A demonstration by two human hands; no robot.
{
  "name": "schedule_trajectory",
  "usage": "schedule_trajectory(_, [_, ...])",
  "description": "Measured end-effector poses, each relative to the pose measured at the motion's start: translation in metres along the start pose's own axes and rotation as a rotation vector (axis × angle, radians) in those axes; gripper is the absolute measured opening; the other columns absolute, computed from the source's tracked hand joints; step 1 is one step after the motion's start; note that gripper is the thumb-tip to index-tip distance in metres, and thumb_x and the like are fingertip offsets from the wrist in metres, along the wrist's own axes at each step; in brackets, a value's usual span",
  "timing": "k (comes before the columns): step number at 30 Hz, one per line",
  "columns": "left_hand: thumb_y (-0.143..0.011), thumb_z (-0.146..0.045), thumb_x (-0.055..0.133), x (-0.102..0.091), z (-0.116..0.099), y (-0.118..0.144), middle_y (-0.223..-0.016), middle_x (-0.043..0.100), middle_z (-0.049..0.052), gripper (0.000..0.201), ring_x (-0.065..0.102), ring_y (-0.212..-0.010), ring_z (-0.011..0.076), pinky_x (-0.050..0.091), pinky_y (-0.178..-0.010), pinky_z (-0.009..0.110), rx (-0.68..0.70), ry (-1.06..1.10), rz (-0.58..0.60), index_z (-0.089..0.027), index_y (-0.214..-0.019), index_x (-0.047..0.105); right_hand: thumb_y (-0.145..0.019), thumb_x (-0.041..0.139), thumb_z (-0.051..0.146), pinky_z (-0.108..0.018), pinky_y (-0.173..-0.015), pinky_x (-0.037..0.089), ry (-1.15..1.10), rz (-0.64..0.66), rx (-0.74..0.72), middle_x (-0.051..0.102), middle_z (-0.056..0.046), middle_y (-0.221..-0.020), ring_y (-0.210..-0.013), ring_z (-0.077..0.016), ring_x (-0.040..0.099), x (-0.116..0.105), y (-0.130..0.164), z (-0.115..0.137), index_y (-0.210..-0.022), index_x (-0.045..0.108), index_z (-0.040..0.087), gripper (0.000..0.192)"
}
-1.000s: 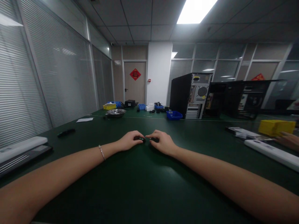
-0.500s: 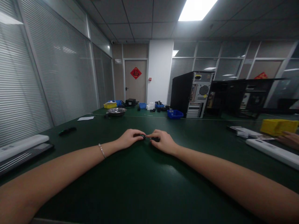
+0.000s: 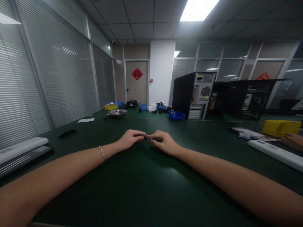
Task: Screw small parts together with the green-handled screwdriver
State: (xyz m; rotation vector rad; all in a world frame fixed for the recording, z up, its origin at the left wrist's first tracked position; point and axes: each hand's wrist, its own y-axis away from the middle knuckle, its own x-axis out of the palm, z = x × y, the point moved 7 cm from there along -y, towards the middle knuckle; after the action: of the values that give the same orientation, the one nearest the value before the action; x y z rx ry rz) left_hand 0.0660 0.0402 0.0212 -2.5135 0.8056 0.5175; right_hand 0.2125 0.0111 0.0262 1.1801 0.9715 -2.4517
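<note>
At the centre of the frame, on a green table (image 3: 151, 186), two bare hands nearly meet. The left hand (image 3: 128, 139) pinches a small dark part (image 3: 145, 137) between thumb and finger; the right hand (image 3: 165, 143) curls beside it, and I cannot tell whether it grips anything. The part sits slightly higher in view than a second ago, suggesting fine fingertip work is under way. Right of centre, a blue bin (image 3: 176, 117) seems to hold something small and pale; left of centre are a metal bowl (image 3: 117, 115), contents unclear, and a yellow bin (image 3: 111, 107) with something white.
</note>
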Motion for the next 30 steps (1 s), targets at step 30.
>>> schedule_trajectory(30, [-0.085,-0.034,0.049,-0.0068,0.0093,-0.0068,-0.087,0.061,0.006,0.025,0.056,-0.083,0.017,0.045,-0.074,0.029,-0.056,0.02,-0.1,-0.013,-0.091,0.061,-0.082,0.055,0.025,-0.028,-0.07,0.042,0.019,-0.053,0.064,0.06,-0.005,-0.093,-0.079,-0.0161,0.054,-0.0086,0.003,-0.0018,-0.113,0.062,0.024,0.031])
